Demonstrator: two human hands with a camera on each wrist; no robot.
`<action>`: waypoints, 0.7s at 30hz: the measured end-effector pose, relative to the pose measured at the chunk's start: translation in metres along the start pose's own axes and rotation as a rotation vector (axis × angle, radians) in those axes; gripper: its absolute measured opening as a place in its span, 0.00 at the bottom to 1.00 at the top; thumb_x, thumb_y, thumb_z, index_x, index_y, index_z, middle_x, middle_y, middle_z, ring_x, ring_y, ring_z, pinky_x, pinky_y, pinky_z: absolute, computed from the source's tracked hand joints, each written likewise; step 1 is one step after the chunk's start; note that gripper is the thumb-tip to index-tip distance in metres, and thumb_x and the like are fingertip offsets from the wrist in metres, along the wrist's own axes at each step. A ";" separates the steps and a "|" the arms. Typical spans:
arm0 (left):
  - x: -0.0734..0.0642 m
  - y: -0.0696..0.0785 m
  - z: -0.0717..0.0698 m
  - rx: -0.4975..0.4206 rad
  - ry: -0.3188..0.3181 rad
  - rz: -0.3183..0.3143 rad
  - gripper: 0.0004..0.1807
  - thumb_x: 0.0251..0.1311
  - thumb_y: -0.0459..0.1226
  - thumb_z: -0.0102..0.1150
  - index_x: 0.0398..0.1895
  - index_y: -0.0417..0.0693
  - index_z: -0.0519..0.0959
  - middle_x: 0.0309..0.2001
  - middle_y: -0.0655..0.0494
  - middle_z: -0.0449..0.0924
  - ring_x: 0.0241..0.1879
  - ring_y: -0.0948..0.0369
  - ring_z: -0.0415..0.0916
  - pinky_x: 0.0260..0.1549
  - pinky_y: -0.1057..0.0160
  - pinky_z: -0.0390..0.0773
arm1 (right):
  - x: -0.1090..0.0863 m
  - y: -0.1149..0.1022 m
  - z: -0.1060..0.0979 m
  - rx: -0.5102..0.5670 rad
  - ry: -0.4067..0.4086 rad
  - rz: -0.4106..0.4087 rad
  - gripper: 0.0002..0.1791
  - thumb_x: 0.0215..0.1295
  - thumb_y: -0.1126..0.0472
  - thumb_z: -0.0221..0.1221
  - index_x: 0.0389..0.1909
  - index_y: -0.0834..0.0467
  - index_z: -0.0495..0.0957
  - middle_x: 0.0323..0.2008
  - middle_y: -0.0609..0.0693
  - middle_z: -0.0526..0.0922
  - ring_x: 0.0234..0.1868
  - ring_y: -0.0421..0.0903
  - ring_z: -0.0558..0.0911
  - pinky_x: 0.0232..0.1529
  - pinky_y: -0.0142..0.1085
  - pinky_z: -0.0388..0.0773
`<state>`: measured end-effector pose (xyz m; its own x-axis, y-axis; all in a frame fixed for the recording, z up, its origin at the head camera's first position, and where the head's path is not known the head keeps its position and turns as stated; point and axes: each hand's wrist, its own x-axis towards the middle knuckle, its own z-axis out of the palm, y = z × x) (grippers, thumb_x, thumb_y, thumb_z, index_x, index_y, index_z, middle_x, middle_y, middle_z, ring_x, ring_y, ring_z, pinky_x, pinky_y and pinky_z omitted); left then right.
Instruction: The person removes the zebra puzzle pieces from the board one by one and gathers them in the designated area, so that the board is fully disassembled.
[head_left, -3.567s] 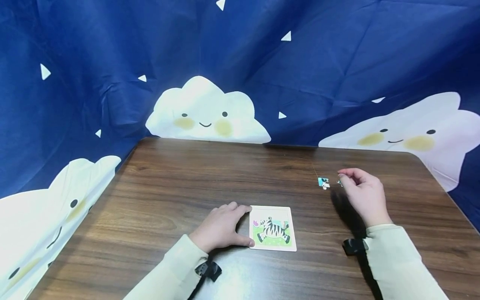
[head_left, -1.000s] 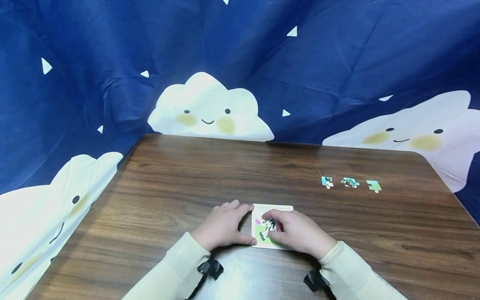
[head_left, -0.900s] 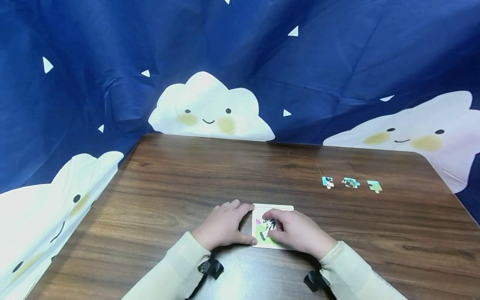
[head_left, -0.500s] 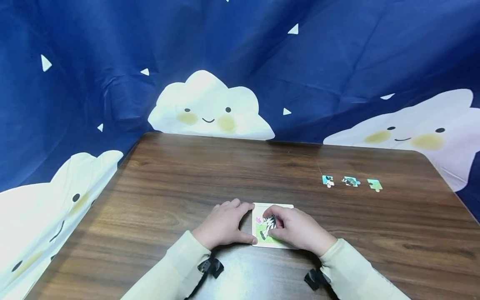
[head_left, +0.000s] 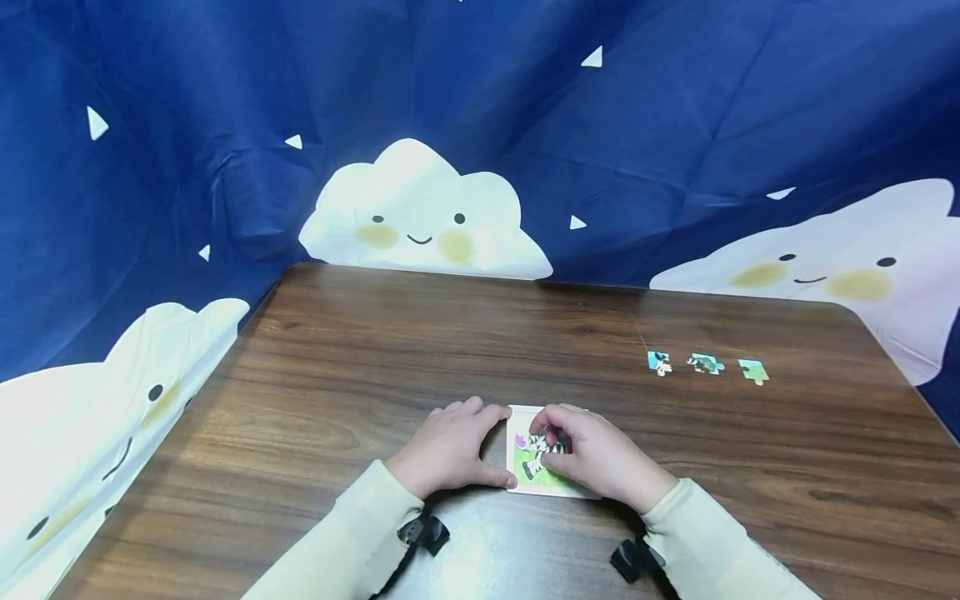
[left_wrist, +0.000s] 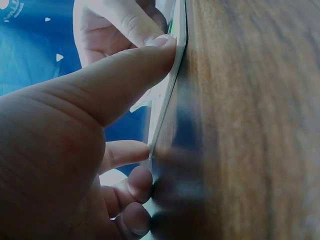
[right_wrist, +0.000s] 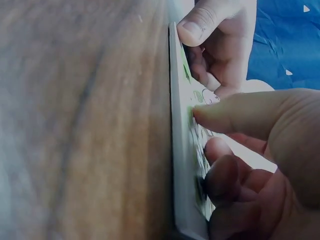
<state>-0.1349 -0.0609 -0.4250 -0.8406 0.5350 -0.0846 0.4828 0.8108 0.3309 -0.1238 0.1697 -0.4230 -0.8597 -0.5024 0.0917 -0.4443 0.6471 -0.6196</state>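
Note:
A small square jigsaw puzzle board point(head_left: 521, 479) with a pale rim and a zebra picture lies on the wooden table. My left hand point(head_left: 450, 447) holds it by the left side, thumb at the near corner and forefinger at the far corner. Bent over the picture, my right hand point(head_left: 596, 454) touches the zebra with its thumb point(right_wrist: 212, 116) and fingertips, which stand a little apart. Whether a piece is pinched between them is not visible. The right half of the picture is hidden under this hand.
Three loose puzzle pieces lie in a row at the back right: a zebra-patterned one point(head_left: 660, 362), a teal one point(head_left: 705, 363) and a green one point(head_left: 753, 371). The table point(head_left: 360, 358) backs onto a blue cloth point(head_left: 480, 75) with clouds.
Since the oldest frame, the right hand has left the loose pieces and come over the board. Lately its fingers have shifted slightly, showing more of the zebra. The left hand keeps its place.

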 end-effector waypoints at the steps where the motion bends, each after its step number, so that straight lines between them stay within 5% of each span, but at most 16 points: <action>1: 0.000 0.000 0.000 -0.001 0.000 0.002 0.49 0.44 0.65 0.72 0.69 0.54 0.72 0.56 0.54 0.76 0.54 0.53 0.75 0.53 0.49 0.73 | 0.000 0.000 0.000 -0.004 0.006 -0.005 0.16 0.53 0.67 0.69 0.40 0.49 0.79 0.30 0.40 0.75 0.31 0.38 0.73 0.34 0.33 0.70; 11: 0.000 0.001 0.000 0.012 -0.005 0.005 0.49 0.44 0.66 0.71 0.69 0.55 0.71 0.55 0.55 0.76 0.53 0.54 0.75 0.52 0.49 0.73 | 0.000 0.002 0.000 0.041 0.013 0.014 0.12 0.55 0.69 0.62 0.39 0.52 0.81 0.31 0.43 0.80 0.25 0.33 0.70 0.29 0.31 0.70; 21: -0.001 0.001 -0.001 0.023 0.012 0.007 0.47 0.48 0.67 0.67 0.69 0.56 0.72 0.53 0.55 0.77 0.50 0.55 0.75 0.49 0.51 0.73 | 0.003 0.002 0.001 -0.059 0.059 -0.019 0.10 0.55 0.66 0.65 0.37 0.49 0.82 0.30 0.36 0.78 0.29 0.36 0.75 0.32 0.30 0.72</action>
<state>-0.1337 -0.0603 -0.4238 -0.8398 0.5383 -0.0707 0.4944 0.8121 0.3100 -0.1268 0.1689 -0.4251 -0.8636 -0.4815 0.1497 -0.4731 0.6713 -0.5705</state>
